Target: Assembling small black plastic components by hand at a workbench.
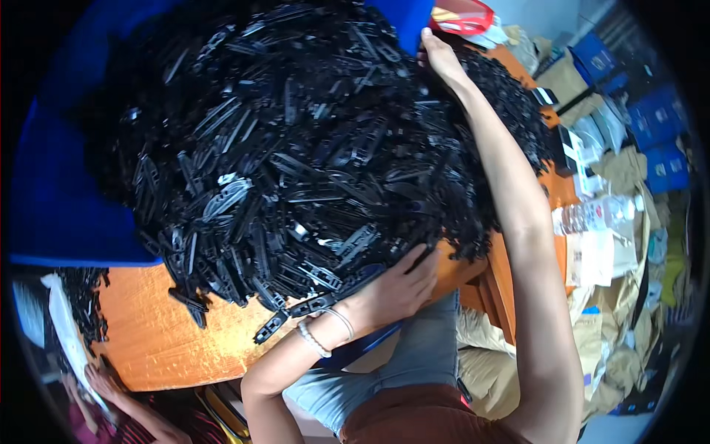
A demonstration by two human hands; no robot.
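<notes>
A large heap of long, slim black plastic clip-like pieces covers much of the orange-brown wooden table. Blue box walls rise along its left side, and a blue panel shows at its far right. Whether both belong to one box, I cannot tell. My right hand reaches far forward and grips the edge of that panel, thumb upward. Bracelets circle the wrist of my left hand, which rests at the heap's near edge with fingers stretched out against the pieces. Its fingertips are partly hidden.
More small black parts lie right of my right forearm. A clear bottle lies near the table's right side, beside paper and bags. Blue crates stand farther right. At lower left, another person's hand is near a white strip.
</notes>
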